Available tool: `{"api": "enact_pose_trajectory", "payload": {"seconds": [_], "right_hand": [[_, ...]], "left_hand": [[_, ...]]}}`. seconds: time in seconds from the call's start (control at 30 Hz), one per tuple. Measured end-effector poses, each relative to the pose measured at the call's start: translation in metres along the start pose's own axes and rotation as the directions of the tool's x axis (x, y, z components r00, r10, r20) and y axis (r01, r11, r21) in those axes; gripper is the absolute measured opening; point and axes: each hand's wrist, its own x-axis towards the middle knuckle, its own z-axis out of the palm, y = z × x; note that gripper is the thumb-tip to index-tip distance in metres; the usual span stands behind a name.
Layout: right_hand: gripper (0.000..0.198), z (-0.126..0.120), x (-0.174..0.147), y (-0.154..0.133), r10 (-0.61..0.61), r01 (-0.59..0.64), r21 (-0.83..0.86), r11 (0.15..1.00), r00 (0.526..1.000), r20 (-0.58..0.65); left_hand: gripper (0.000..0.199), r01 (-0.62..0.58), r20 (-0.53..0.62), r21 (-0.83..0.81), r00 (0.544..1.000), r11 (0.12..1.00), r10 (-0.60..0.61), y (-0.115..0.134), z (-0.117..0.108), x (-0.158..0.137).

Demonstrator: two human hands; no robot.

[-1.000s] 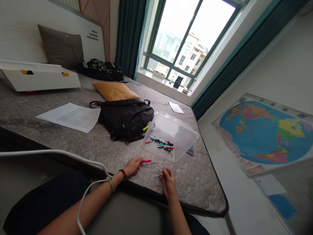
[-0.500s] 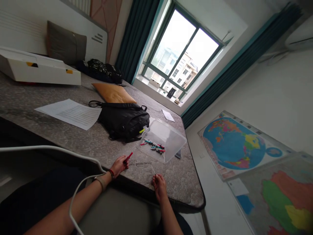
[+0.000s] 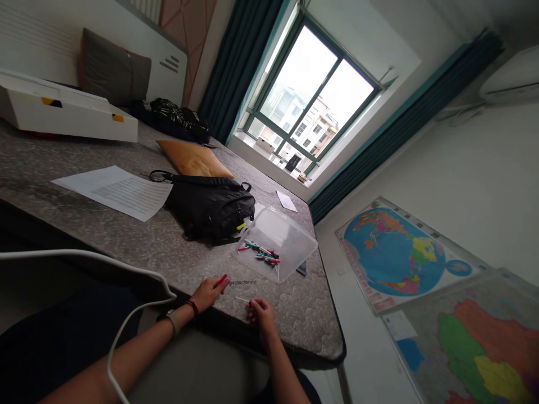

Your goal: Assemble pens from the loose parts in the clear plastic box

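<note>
My left hand, over the near edge of the mattress, is closed around a red pen barrel that points up and to the right. To its right, my right hand pinches a thin white pen refill. The refill's free end points left toward my left hand, apart from the red barrel. Just beyond both hands is a clear plastic box, with several red, teal, black and white pens lying in its near left part.
A black backpack lies left of the box, by a printed sheet and a brown envelope. A white cable loops over my left forearm. The mattress ends at my knees and on the right.
My right hand has moved left, nearer my left hand, and the refill has swung from upright to nearly level, pointing left. The red pen barrel has dropped slightly with my left hand.
</note>
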Motion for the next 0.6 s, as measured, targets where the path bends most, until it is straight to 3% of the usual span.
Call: {"api": "enact_pose_trajectory", "payload": {"seconds": [0.13, 0.23, 0.43, 0.6], "right_hand": [[0.052, 0.014, 0.001, -0.005, 0.006, 0.001, -0.064, 0.998, 0.994, 0.111], [0.051, 0.023, 0.002, -0.008, 0.024, -0.009, -0.076, 0.997, 0.979, 0.204], [0.049, 0.039, 0.011, -0.009, -0.007, 0.020, -0.047, 0.999, 0.968, 0.251], [0.047, 0.045, 0.019, -0.003, -0.041, 0.035, 0.042, 0.999, 0.986, 0.163]], "left_hand": [[0.041, -0.210, 0.017, 0.107, 0.978, 0.972, 0.209, 0.003, 0.004, -0.007], [0.037, -0.292, 0.111, 0.172, 0.955, 0.941, 0.276, 0.005, 0.006, -0.008], [0.037, -0.313, 0.355, 0.460, 0.923, 0.831, 0.151, 0.010, 0.006, -0.007], [0.041, -0.295, 0.362, 0.585, 0.929, 0.755, 0.082, 0.011, 0.008, -0.002]]}}
